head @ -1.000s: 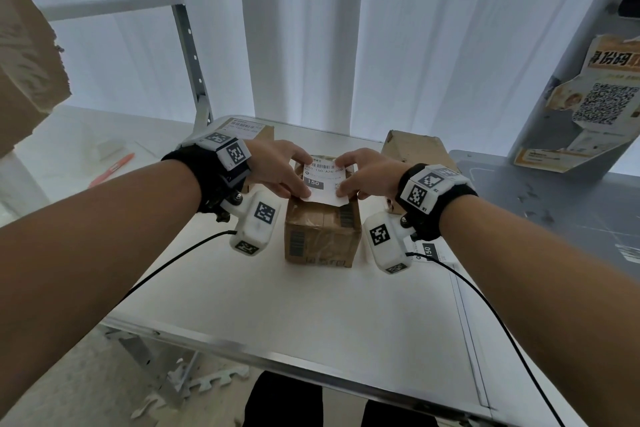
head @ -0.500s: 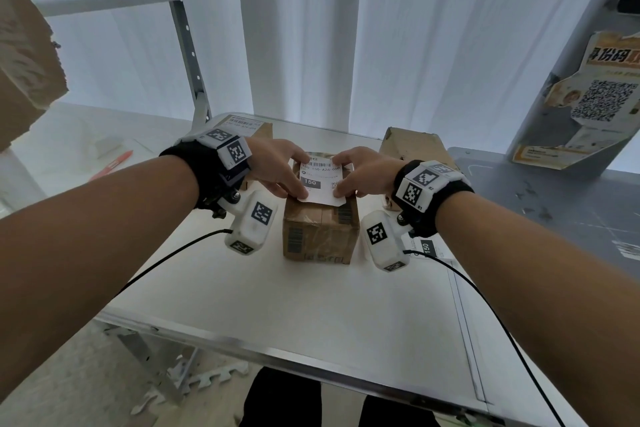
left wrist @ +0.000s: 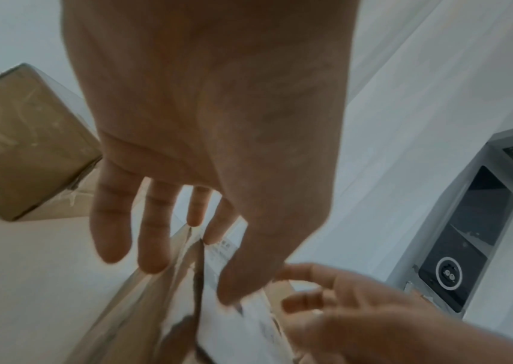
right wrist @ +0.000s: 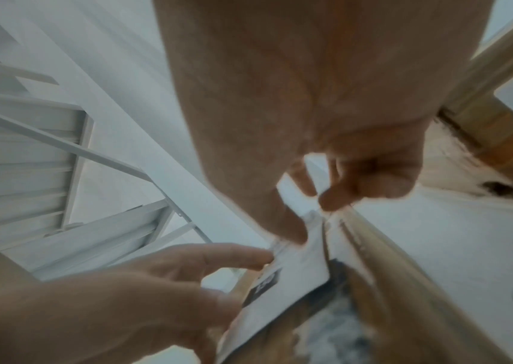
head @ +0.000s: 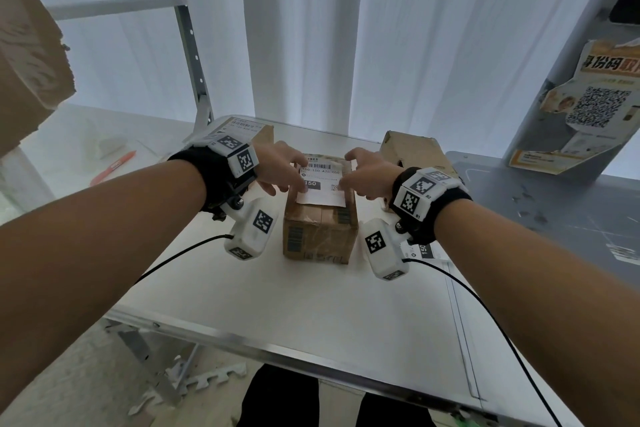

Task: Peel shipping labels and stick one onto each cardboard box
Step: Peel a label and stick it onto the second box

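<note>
A small brown cardboard box [head: 320,232] stands mid-table. A white shipping label [head: 322,184] with a barcode lies flat on its top. My left hand [head: 282,172] is at the label's left edge, its thumb pressing down and its fingers straight and spread [left wrist: 152,236]. My right hand [head: 363,175] is at the right edge, thumb on the label [right wrist: 295,278], fingers loosely bent and gripping nothing. A box bearing a label [head: 249,130] sits at the back left. A bare box [head: 412,151] sits at the back right.
A label sheet [head: 422,250] lies under my right wrist. A grey machine [head: 554,204] with a QR poster [head: 595,107] adjoins the white table [head: 311,315] on the right. A red pen [head: 114,168] lies on the left surface, beside a metal shelf post [head: 187,45].
Both hands pinched the label's sides and held it over the box top. Now the label lies flat on the box and the fingers have let go and spread.
</note>
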